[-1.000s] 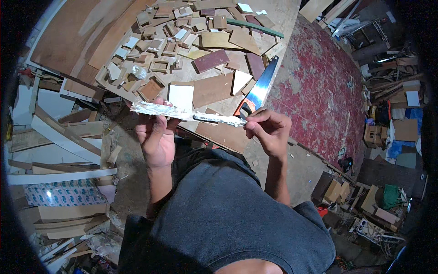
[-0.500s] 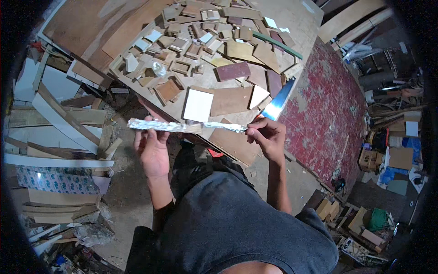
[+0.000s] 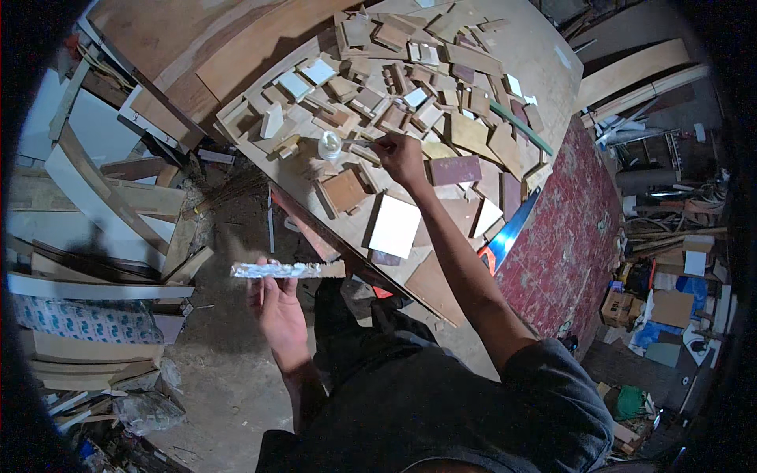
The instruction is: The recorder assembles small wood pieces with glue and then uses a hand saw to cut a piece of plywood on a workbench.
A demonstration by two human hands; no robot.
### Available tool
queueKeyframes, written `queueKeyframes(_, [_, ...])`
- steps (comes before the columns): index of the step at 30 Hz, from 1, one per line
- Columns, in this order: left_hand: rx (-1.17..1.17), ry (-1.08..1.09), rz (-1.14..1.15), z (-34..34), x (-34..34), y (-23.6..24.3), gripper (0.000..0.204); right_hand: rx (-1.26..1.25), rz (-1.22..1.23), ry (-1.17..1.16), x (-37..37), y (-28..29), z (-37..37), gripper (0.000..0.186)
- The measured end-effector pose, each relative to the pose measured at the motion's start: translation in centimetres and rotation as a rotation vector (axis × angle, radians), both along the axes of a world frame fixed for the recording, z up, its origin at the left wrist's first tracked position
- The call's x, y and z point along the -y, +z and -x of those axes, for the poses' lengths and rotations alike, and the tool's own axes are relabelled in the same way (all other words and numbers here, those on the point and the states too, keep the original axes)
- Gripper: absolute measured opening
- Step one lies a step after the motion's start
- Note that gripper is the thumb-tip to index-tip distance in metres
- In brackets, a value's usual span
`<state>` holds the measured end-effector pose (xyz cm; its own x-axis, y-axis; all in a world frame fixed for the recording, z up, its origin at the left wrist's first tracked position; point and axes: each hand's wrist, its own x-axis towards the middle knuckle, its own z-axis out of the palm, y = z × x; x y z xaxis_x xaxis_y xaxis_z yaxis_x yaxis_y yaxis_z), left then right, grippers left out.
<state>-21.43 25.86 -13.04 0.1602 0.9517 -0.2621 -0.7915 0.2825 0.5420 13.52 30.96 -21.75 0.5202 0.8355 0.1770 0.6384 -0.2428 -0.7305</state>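
Observation:
My left hand [image 3: 282, 322] grips a short wooden strip [image 3: 288, 270] from below, its fingers closed around the middle. White paste, which looks like glue, coats most of the strip; bare wood shows at its right end. My right hand [image 3: 400, 158] reaches over the table, closed on a thin stick [image 3: 359, 143] that points left toward a small clear jar [image 3: 330, 145] with white stuff inside. Whether the stick's tip is inside the jar or only beside it is too small to tell.
Many wood offcuts and small wooden frames cover the table [image 3: 296, 206]. A white square piece [image 3: 395, 226] lies near its front edge, and a handsaw [image 3: 512, 229] at the right edge. Curved boards [image 3: 102, 181] are stacked at left; a reddish sheet [image 3: 564, 229] lies at right.
My right hand has moved forward, taking the white-smeared stick from the wooden strip to the jar. My left hand has lowered slightly, still holding the strip. The view has shifted.

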Motion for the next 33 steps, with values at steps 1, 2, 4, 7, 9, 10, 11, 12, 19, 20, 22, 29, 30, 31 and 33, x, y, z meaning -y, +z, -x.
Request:
queueKeyframes(1, [0.001, 0.010, 0.009, 0.4, -0.5, -0.5, 0.037, 0.062, 0.003, 0.016, -1.9, -0.8, 0.6, 0.015])
queueKeyframes(2, [-0.009, 0.015, 0.023, 0.7, -1.0, -1.0, 0.036, 0.059, 0.068, 0.039, -3.0, -1.5, 0.8, 0.014])
queueKeyframes(4, [-0.022, 0.053, 0.087, 0.9, -1.8, -1.8, 0.035, 0.078, 0.104, 0.111, -5.0, -3.0, 1.0, 0.013])
queueKeyframes(7, [-0.032, 0.058, 0.130, 1.8, -2.8, -4.6, 0.035, 0.109, 0.150, 0.179, -7.2, -5.2, 1.4, 0.012])
queueKeyframes(9, [-0.122, -0.100, 0.061, 3.0, -3.0, -6.4, 0.042, 0.245, 0.144, 0.173, -8.3, -6.0, 2.0, 0.013])
queueKeyframes(10, [-0.188, -0.084, 0.131, 2.8, -3.2, -6.1, 0.043, 0.227, 0.167, 0.174, -9.0, -6.6, 2.1, 0.014])
queueKeyframes(11, [-0.254, -0.073, 0.199, 2.3, -3.6, -5.6, 0.044, 0.228, 0.174, 0.178, -9.4, -6.7, 2.4, 0.014])
queueKeyframes(12, [-0.252, -0.070, 0.206, 1.8, -4.0, -5.0, 0.044, 0.209, 0.209, 0.172, -9.7, -6.6, 2.6, 0.014])
queueKeyframes(19, [-0.264, -0.043, 0.281, 2.1, -5.5, -4.6, 0.042, 0.401, 0.280, 0.278, -11.3, -8.6, 1.9, 0.013])
queueKeyframes(20, [-0.342, -0.094, 0.257, 2.5, -5.4, -5.0, 0.049, 0.403, 0.279, 0.279, -11.4, -9.1, 1.7, 0.013])
queueKeyframes(22, [-0.305, -0.062, 0.262, 3.1, -5.4, -6.0, 0.048, 0.449, 0.281, 0.355, -11.5, -9.8, 1.2, 0.013])
queueKeyframes(29, [-0.112, 0.021, 0.107, 3.8, -4.9, -6.8, 0.041, 0.488, 0.267, 0.458, -11.3, -10.9, 0.3, 0.012])
queueKeyframes(30, [-0.113, 0.024, 0.106, 3.9, -4.8, -6.6, 0.041, 0.417, 0.226, 0.453, -11.5, -10.9, 0.2, 0.011])
queueKeyframes(31, [-0.117, 0.014, 0.122, 3.7, -4.7, -6.0, 0.040, 0.348, 0.189, 0.445, -11.5, -10.6, 0.1, 0.010])
queueKeyframes(33, [-0.118, 0.005, 0.136, 3.8, -4.4, -5.8, 0.038, 0.321, 0.169, 0.402, -11.4, -10.0, 0.2, 0.011])
